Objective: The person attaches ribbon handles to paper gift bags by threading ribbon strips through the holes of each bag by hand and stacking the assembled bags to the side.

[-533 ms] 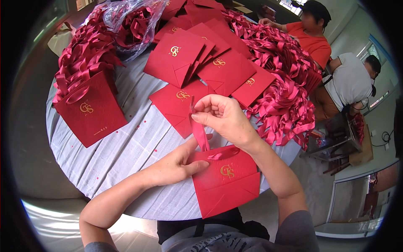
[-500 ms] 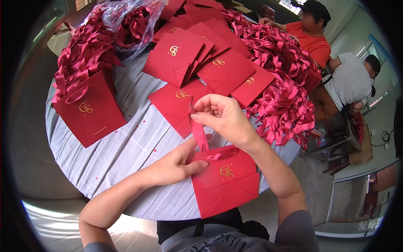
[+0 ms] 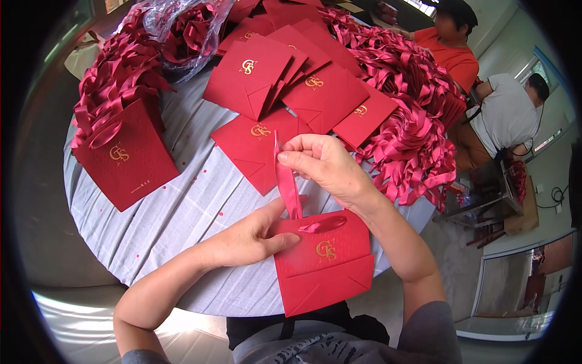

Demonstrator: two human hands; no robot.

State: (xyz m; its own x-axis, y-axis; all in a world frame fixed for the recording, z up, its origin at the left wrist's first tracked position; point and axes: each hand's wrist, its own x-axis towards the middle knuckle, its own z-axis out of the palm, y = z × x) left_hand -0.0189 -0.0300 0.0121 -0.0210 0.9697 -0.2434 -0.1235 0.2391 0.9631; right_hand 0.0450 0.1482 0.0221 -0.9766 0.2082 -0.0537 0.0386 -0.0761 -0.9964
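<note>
a right hand (image 3: 324, 165) pinches a strip of glossy crimson satin ribbon (image 3: 287, 194) above a red paper bag with a gold emblem (image 3: 324, 276)

the bag is at the near edge of the round worktop covered in pale grey-blue cloth (image 3: 176, 224), right of the middle, its lower part reaching past that edge. the left hand (image 3: 257, 235) grips its upper left corner, thumb flat on the front face and fingers partly hidden behind. the right hand has thumb and forefinger pressed together on the ribbon, which rises from the bag's top; a narrow tip sticks up past them. a second, twisted crimson ribbon loop (image 3: 321, 225) lies across the bag's upper front.

just beyond, flat red paper bags with gold emblems (image 3: 251, 76) overlap in a loose heap. to the left, another red bag (image 3: 126, 159) leans against a mound of crimson ribbon handles (image 3: 118, 88), with clear crinkled plastic (image 3: 188, 73) at the far side. a larger mass of ribbon handles (image 3: 412, 145) fills the right. far right are a person in an orange-red top (image 3: 451, 60) and a person in a pale grey shirt (image 3: 506, 106).
</note>
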